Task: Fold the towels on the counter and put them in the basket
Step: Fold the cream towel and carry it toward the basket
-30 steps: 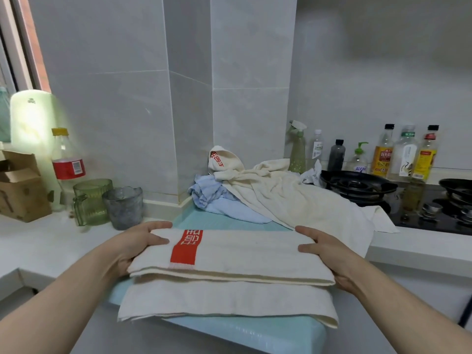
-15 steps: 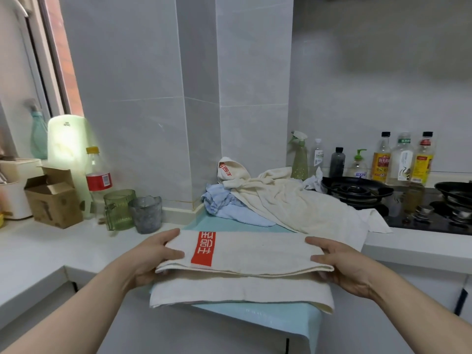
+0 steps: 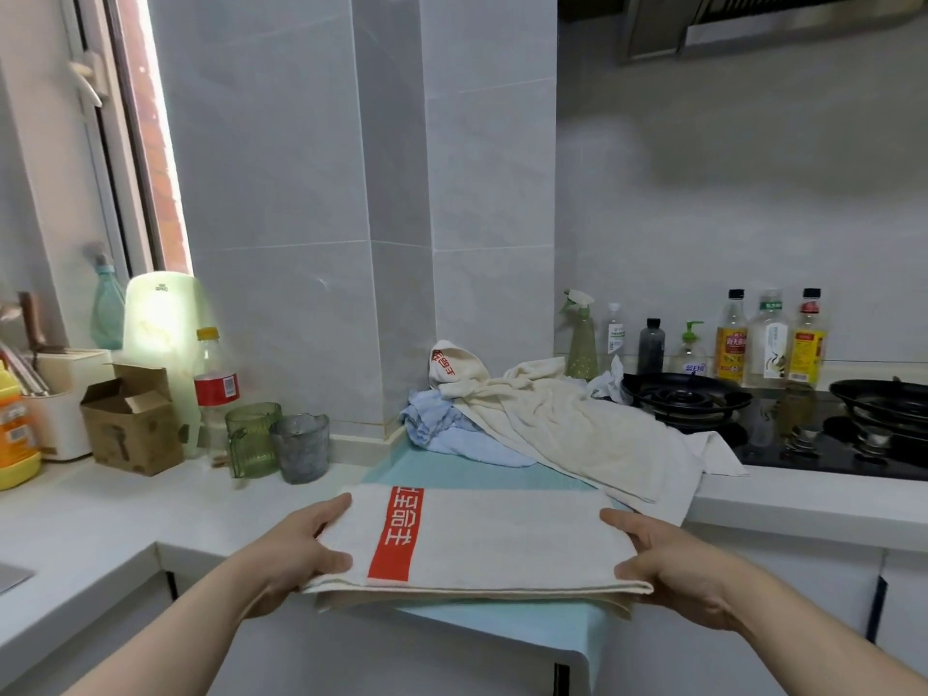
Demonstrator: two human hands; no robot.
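The red-striped towel [image 3: 502, 540] was gripped at each end by left hand [image 3: 301, 555] and right hand [image 3: 670, 565], thumbs on top; fingers were hidden underneath.

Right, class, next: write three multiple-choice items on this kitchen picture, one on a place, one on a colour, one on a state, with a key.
1. Where does the blue towel lie?
A. On the floor
B. By the wall corner, partly under the cream towel
C. On a chair

2. What colour is the band on the folded towel?
A. Red
B. Green
C. Black

3. How is the folded towel held?
A. By no hand
B. By one hand only
C. By the left hand and the right hand, one at each end

Key: 1 B, cream cloth drapes over its edge; 2 A, the printed stripe is red; 3 C, each hand grips an end.
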